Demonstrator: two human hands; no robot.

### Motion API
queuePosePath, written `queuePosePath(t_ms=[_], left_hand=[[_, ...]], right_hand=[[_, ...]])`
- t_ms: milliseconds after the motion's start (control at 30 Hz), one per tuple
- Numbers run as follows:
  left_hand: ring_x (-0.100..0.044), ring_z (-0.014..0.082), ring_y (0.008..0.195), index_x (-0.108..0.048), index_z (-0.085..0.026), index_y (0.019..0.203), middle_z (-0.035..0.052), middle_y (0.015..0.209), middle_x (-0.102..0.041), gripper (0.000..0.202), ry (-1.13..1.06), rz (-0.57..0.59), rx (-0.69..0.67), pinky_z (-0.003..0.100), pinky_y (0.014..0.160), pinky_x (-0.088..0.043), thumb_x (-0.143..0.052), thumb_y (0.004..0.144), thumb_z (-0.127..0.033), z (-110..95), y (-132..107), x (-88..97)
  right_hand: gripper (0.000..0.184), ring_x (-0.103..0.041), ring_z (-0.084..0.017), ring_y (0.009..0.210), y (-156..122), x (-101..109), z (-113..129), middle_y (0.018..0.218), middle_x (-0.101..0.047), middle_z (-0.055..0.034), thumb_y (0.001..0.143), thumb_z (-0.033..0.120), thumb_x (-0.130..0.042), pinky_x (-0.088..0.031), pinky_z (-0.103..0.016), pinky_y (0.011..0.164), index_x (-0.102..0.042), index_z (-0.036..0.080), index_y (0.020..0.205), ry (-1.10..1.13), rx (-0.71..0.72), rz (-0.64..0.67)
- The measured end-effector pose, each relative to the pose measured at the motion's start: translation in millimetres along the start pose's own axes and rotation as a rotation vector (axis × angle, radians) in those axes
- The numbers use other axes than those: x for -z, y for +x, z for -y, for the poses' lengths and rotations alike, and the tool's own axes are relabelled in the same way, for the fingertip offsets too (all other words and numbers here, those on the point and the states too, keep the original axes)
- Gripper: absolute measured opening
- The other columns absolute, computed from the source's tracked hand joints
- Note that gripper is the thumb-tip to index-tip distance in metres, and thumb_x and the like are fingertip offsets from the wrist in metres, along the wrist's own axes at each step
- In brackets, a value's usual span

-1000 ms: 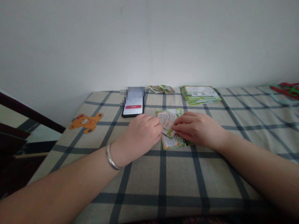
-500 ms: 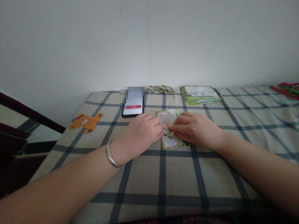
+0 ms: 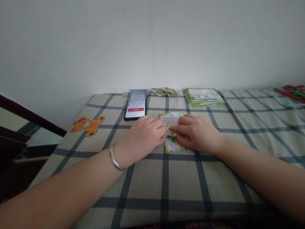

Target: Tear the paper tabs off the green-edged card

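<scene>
Both my hands meet over a green and white printed leaflet [image 3: 172, 119] lying on the checked cloth [image 3: 181, 178]. My left hand [image 3: 143, 135], with a silver bangle [image 3: 115, 159] on its wrist, is curled and pinches a folded part of the leaflet. My right hand [image 3: 197, 132] lies on the leaflet's right side, its fingertips pressed against the same fold. The middle of the leaflet is hidden under my fingers.
A black phone [image 3: 135, 106] with a lit screen lies just behind my left hand. A stack of similar leaflets [image 3: 203, 96] and some folded pieces [image 3: 164, 91] sit near the white wall. Red and green cords [image 3: 292, 92] lie at far right. The cloth's left edge drops off.
My right hand has slid a little to the left over the leaflet, covering more of it. My left hand has hardly moved.
</scene>
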State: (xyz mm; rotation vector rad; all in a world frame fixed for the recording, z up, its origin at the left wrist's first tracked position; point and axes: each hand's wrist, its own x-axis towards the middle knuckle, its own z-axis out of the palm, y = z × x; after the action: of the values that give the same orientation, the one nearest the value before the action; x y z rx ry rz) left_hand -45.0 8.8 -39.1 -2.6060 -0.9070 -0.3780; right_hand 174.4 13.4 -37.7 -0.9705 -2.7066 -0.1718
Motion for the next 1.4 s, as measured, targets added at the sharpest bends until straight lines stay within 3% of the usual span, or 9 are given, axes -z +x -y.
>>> queuePosePath(t_ms=[467, 800, 1067, 1400], left_hand=[[-0.056, 0.0210, 0.079, -0.068, -0.017, 0.085, 0.0035, 0.082, -0.064, 0.017, -0.096, 0.055, 0.102, 0.035, 0.070, -0.041, -0.056, 0.091, -0.027, -5.4, 1.8, 3.1], [-0.057, 0.0191, 0.076, -0.065, -0.016, 0.075, 0.0031, 0.078, -0.063, 0.019, -0.158, 0.074, 0.245, 0.033, 0.066, -0.038, -0.063, 0.086, -0.031, -2.7, 3.1, -0.9], [-0.058, 0.0195, 0.078, -0.063, -0.016, 0.078, 0.0041, 0.079, -0.063, 0.021, -0.209, 0.100, 0.348, 0.033, 0.069, -0.041, -0.053, 0.092, -0.028, -4.9, 5.8, -3.4], [-0.058, 0.0199, 0.082, -0.062, -0.015, 0.081, 0.0056, 0.084, -0.063, 0.026, -0.218, 0.172, 0.378, 0.034, 0.073, -0.046, -0.046, 0.095, -0.030, -4.9, 8.3, -4.9]], right_hand=[[0.024, -0.055, -0.018, 0.079, 2.7, -1.7, -2.3, 0.084, -0.062, -0.0052, 0.093, 0.027, -0.049, -0.039, -0.030, 0.070, -0.072, 0.021, 0.101, 0.045, 0.005, -0.031], [0.028, -0.054, -0.016, 0.073, 0.7, 3.5, -0.6, 0.071, -0.061, -0.0022, 0.089, 0.036, -0.057, -0.034, -0.027, 0.060, -0.066, 0.020, 0.067, 0.033, -0.251, -0.019], [0.028, -0.048, -0.015, 0.063, 6.8, 1.3, -1.5, 0.066, -0.060, -0.0021, 0.085, 0.036, -0.057, -0.031, -0.028, 0.055, -0.057, 0.020, 0.063, 0.116, -0.408, 0.006], [0.027, -0.045, -0.014, 0.060, 10.9, -3.1, -4.5, 0.062, -0.057, -0.0009, 0.085, 0.035, -0.055, -0.028, -0.028, 0.054, -0.053, 0.020, 0.063, 0.164, -0.430, 0.038]])
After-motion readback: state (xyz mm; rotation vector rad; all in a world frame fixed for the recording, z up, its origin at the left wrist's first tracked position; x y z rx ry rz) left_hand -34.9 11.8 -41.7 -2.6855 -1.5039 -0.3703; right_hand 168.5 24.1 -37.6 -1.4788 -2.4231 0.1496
